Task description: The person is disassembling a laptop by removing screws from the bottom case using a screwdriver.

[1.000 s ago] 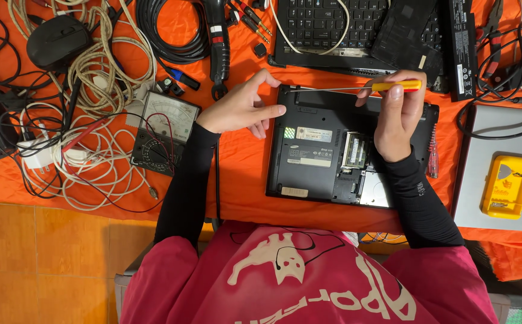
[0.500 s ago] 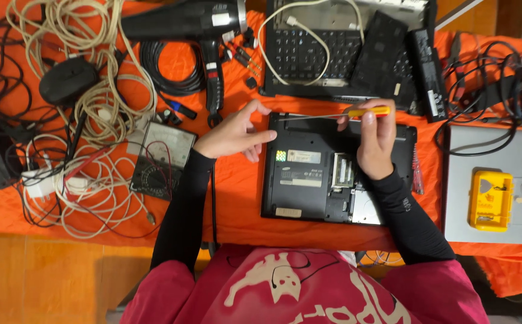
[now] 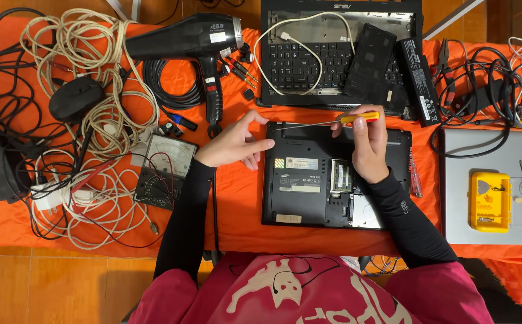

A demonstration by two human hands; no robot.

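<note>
Fingers of right hand [image 3: 369,147] pinch slim yellow-handled screwdriver [image 3: 333,122]; left hand [image 3: 234,144] spread beside matte black laptop [image 3: 309,192]

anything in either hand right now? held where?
Right hand grips a screwdriver by its yellow-and-red handle, shaft pointing left. Left hand holds nothing, fingertips at the upturned laptop edge.

Yellow-handled screwdriver [image 3: 333,122] lies level above upturned black laptop [image 3: 309,180].

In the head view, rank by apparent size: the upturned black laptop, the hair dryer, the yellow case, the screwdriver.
1. Upturned black laptop
2. Hair dryer
3. Screwdriver, long but thin, held in the right hand
4. Yellow case

Items 3 and 4 are close; order unsure.
</note>
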